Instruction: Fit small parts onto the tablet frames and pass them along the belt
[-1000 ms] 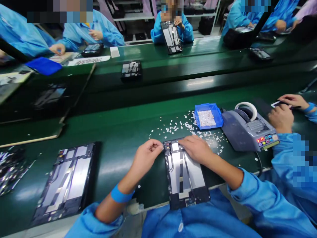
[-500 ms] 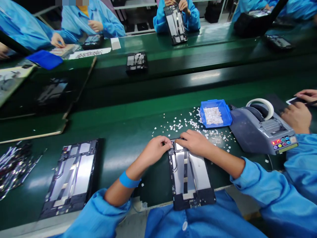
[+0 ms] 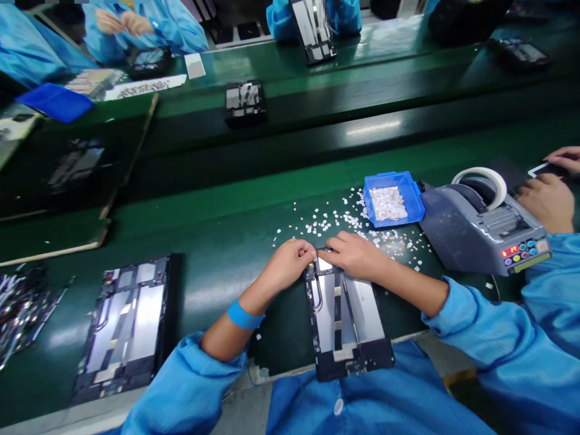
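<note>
Black tablet frame (image 3: pixel 345 320) lengthwise, away from wearer

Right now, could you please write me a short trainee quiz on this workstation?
1. True or false: both hands, left hand and right hand, rest on the far end of the open tablet chassis.
2. What holds the white bits: A) blue tray B) a red cup?
3. Which machine stands right of the tray?

Key: 1 true; 2 A; 3 the tape dispenser.
</note>
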`<state>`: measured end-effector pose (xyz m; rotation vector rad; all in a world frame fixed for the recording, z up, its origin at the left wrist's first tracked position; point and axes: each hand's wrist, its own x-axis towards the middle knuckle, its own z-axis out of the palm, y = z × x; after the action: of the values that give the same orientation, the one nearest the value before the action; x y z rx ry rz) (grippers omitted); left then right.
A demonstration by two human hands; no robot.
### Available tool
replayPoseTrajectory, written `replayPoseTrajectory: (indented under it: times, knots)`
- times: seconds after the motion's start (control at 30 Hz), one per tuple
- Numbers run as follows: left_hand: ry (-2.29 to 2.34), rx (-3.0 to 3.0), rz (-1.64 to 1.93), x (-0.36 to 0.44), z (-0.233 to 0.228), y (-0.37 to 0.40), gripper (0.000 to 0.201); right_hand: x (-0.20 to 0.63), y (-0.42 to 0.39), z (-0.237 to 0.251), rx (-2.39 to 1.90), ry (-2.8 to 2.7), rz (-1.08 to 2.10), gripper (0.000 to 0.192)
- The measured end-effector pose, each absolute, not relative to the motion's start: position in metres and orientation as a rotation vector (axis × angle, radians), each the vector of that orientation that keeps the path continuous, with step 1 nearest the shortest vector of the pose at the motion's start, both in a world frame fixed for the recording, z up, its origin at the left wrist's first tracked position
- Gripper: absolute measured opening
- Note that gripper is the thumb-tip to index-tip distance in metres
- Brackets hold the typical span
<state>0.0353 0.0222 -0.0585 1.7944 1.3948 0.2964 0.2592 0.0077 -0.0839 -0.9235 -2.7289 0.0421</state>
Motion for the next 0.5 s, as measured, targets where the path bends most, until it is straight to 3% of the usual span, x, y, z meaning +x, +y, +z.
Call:
replayPoseTrajectory:
  times: [0.5]
  knots:
    - [1.477,1.969,0.273,0.0428,-0.0581,0.0167,0.017,0.2595,0.0078,-0.0824,-0.919,-2.724,0.043,0.029]
